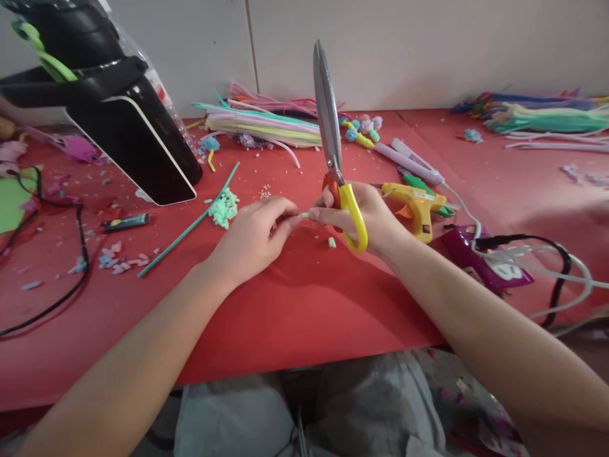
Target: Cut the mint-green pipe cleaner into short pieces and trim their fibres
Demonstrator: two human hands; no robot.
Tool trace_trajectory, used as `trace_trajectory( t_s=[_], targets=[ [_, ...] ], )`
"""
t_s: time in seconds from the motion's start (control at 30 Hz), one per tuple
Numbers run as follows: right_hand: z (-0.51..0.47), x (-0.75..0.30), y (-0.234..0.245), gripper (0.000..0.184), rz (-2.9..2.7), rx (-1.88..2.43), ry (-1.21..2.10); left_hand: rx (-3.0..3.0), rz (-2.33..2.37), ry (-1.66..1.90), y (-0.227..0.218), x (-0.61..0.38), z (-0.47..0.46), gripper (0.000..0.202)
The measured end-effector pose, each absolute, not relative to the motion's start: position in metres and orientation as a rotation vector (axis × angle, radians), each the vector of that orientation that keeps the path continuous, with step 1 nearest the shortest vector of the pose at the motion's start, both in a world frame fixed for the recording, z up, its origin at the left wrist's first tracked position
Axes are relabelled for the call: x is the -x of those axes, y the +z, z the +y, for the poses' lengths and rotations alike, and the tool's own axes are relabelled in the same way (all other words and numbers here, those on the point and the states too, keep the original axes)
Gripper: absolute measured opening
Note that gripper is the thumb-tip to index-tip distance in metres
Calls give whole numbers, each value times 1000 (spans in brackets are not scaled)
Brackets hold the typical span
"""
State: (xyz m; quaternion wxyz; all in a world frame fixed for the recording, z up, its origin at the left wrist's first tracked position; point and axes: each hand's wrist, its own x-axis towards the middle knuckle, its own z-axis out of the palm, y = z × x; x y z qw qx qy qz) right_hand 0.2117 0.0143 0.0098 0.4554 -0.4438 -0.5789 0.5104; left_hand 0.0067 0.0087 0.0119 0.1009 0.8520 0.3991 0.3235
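Observation:
My left hand (254,235) is closed in a pinch on one end of a short light-green pipe cleaner piece (305,215). The thumb and finger of my right hand (375,216) pinch its other end. Hooked in that same right hand are scissors (328,114) with red and yellow handles, their blades pointing up and pressed together. A small pile of cut green pieces (223,208) lies left of my hands, beside a long green pipe cleaner (188,230). One loose green bit (332,242) rests on the table just below the scissors.
A red-covered table (304,317) carries pipe cleaner bundles (271,124) at the back. Left stands a black tumbler with a phone (133,149) leaning on it. Right are a yellow glue gun (416,203), a lilac flat iron (409,162), a purple box (485,257) and cables.

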Motion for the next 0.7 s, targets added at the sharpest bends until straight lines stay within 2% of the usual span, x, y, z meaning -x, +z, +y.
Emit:
trace_trajectory(
  t_s=[0.7],
  targets=[
    [12, -216, 12, 37, -1480, 1009, 1424, -2635, 974, 978, 12, -3, 10, 8]
  ],
)
